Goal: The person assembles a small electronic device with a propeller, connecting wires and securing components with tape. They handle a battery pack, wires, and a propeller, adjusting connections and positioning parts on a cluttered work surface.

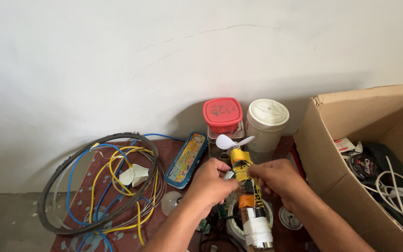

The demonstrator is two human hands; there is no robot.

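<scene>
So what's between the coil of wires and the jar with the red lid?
In the head view, a colourful pencil case lies between the wire coil and the red-lidded jar.

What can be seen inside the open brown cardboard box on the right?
Inside the open brown cardboard box lie white cables, a round black tin and a small white and red packet. The box wall and the frame's edge hide whatever lies deeper.

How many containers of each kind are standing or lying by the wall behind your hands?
Red-lidded jar: 1
White-lidded tub: 1
Pencil case: 1
Cardboard box: 1
Total: 4
</scene>
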